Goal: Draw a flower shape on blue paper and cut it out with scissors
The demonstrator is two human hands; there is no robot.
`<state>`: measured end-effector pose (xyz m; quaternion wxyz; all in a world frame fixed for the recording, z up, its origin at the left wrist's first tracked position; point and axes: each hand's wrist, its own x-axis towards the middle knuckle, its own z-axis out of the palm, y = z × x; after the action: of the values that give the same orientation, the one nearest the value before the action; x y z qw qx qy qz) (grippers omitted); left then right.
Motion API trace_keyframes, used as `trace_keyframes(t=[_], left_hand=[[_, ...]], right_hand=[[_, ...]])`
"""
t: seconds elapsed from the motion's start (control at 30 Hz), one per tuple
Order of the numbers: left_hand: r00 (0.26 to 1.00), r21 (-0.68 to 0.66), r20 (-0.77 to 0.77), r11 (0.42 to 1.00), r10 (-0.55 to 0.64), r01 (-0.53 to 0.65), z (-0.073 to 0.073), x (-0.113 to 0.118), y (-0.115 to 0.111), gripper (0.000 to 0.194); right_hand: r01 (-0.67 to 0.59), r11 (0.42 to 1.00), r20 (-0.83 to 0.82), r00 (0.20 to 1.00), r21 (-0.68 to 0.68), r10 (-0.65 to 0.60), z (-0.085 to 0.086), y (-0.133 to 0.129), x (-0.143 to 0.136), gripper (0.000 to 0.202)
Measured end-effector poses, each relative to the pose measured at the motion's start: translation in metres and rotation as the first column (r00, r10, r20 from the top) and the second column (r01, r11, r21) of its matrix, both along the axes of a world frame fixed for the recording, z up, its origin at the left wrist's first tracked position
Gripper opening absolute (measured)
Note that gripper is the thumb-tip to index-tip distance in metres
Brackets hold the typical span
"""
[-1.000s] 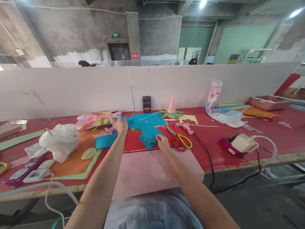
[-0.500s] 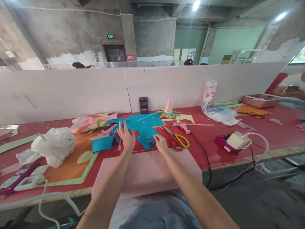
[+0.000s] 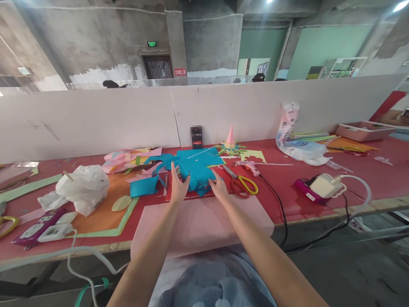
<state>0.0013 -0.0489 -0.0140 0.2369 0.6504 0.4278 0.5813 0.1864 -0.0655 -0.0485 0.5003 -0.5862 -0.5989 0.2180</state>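
A cut piece of blue paper (image 3: 198, 174) lies bent between my two hands, over more blue sheets (image 3: 204, 156) on the red table. My left hand (image 3: 179, 184) grips its left side, thumb and fingers curved round the edge. At its right edge, my right hand (image 3: 219, 186) pinches the paper. Just right of my right hand are scissors with yellow and red handles (image 3: 244, 183) and a pink glue gun (image 3: 251, 167). Behind them stands a pink cone on a fringed base (image 3: 231, 138). A blue strip (image 3: 143, 186) lies left of my left hand.
A white plastic bag (image 3: 83, 187) and a purple power strip (image 3: 43, 228) lie at the left. Another power strip (image 3: 311, 190) with cables is on the right. A phone (image 3: 197, 137) leans on the white partition (image 3: 134, 119); behind the pink tray (image 3: 364, 131) part of a person shows.
My left hand has come down from above the blue paper and taken its left side. The paper now bulges between my hands. The view has shifted slightly.
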Motion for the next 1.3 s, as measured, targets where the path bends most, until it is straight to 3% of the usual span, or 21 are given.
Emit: trace_keyframes(t=[0.1,0.27,0.53,0.7,0.9,1.3], left_hand=[[0.999,-0.105,-0.041,0.994,-0.028,0.024,-0.005,0.002,0.002,0.095],[0.984,-0.228,-0.177,0.974,-0.028,-0.013,-0.007,0.002,0.003,0.081],[0.992,-0.039,-0.037,0.991,0.124,-0.125,0.004,-0.005,0.001,0.055],[1.000,0.021,-0.026,1.000,0.003,-0.002,0.001,0.001,0.000,0.063],[0.969,-0.115,-0.114,0.972,-0.217,0.204,-0.011,0.010,0.003,0.075],[0.968,-0.146,-0.163,0.974,-0.193,0.170,-0.013,0.006,0.005,0.081]], right_hand=[[0.032,0.999,-0.021,0.999,0.016,-0.031,0.003,-0.001,0.000,0.036],[0.010,0.999,0.000,1.000,0.037,-0.010,0.003,0.001,0.002,0.025],[-0.054,0.998,0.123,0.991,-0.022,0.056,0.002,-0.002,0.001,0.027],[-0.124,0.991,0.156,0.979,-0.057,0.132,0.003,-0.003,0.000,0.025],[-0.065,0.996,0.123,0.990,-0.055,0.071,0.002,-0.001,0.000,0.027],[0.031,0.999,0.283,0.959,0.011,-0.033,0.011,-0.010,-0.004,0.024]])
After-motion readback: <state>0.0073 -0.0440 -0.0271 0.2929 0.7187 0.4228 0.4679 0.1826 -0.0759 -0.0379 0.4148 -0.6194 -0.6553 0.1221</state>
